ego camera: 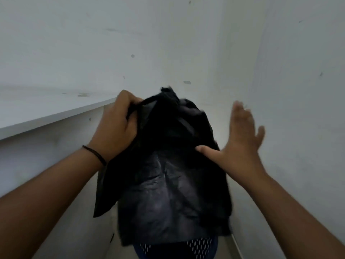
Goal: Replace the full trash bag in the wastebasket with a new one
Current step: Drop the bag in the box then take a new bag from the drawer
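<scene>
Above the mesh wastebasket (197,246): left hand (115,128) fingers clenched round the black trash bag (168,184) top — right hand (240,139) splayed, thumb touching bag — white walls (298,90) close around.

Lighting dim, flat, cool grey cast; no clear source. Soft shadow under ledge (56,116) at left. Black bag (168,184) shows faint sheen on creases, detail otherwise lost in dark. Right hand (240,135) motion-blurred at fingertips. Wide-angle bending at edges. Overall soft, low contrast.
</scene>
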